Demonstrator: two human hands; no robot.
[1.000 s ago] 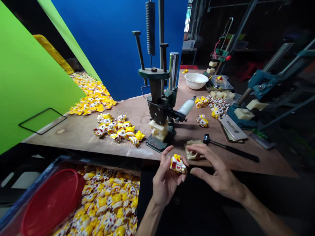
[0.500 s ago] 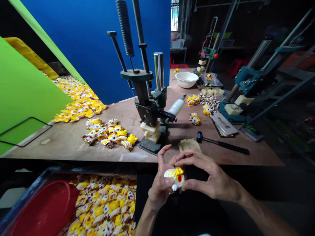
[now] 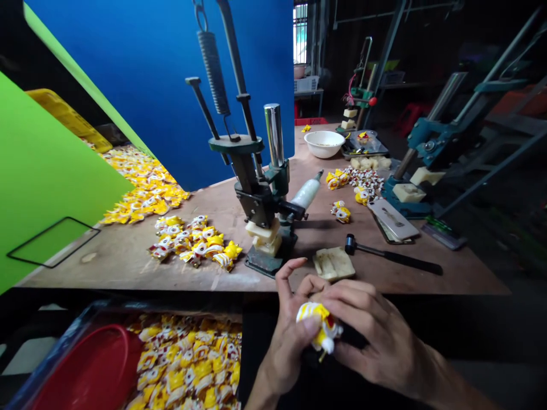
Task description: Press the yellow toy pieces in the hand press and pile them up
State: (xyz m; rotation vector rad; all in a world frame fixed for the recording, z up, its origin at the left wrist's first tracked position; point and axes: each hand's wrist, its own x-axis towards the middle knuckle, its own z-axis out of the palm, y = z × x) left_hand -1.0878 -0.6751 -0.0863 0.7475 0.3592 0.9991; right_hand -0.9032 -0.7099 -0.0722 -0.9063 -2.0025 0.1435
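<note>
A small yellow-and-white wrapped figure was held low in front of the body, just beyond the table edge, and was gripped between both hands. The left hand was partly closed, with its thumb pressed on the figure's near side and its index finger raised clear. The right hand was curled over the figure from the right, with its fingers nearly closed around it. A pale, flat, rough-surfaced block was lying on the plywood workbench just ahead of the right hand, and a black-handled mallet was placed beyond the hand to the right. A green metal hand press was mounted ahead of the left hand, with pale blocks stacked at its base. Below and to the left of the left hand, a dark blue-rimmed bin was seen filled with yellow-and-white wrapped figures, and a round red plastic dish was lying on them. A loose heap of similar figures was spread on the workbench, left of the press. Far ahead of the right hand, a white bowl was seen holding a small pale contents.
</note>
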